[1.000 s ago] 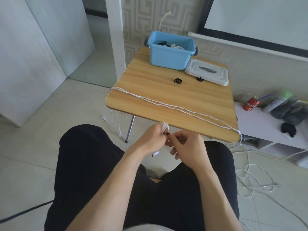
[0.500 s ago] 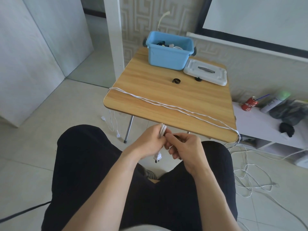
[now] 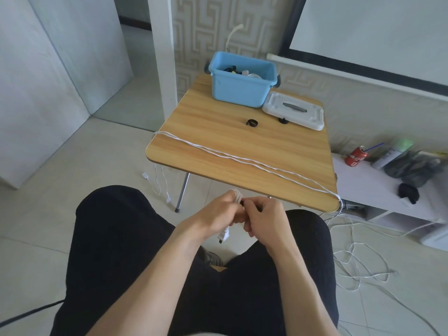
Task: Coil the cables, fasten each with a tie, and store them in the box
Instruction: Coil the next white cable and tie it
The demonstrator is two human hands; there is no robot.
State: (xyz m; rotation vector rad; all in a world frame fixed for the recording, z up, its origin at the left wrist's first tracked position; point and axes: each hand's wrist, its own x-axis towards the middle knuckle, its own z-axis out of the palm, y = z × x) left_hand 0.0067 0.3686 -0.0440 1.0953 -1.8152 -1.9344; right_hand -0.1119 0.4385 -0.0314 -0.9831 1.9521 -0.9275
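Observation:
My left hand [image 3: 218, 215] grips a small coiled white cable [image 3: 237, 195] just below the table's near edge; its white plug [image 3: 223, 235] hangs under my fist. My right hand [image 3: 264, 219] pinches a black tie [image 3: 242, 202] against the coil. Across the wooden table [image 3: 218, 122] lie long white cables [image 3: 242, 159], their ends falling off both sides. Two black ties [image 3: 252, 122] [image 3: 282, 120] lie loose further back. The blue box [image 3: 242, 80] stands at the far edge with several cables inside.
The box's white lid [image 3: 294, 110] lies right of it. Tangled white cable [image 3: 358, 258] covers the floor at right. A low white shelf [image 3: 378, 187] holds a red can [image 3: 356, 156] and dark bags. A white pillar [image 3: 161, 57] stands left of the table.
My hands stay together over my lap, shifting slightly. The white plug has dropped into view below my left fist. My head has moved a little, so the table looks slightly nearer.

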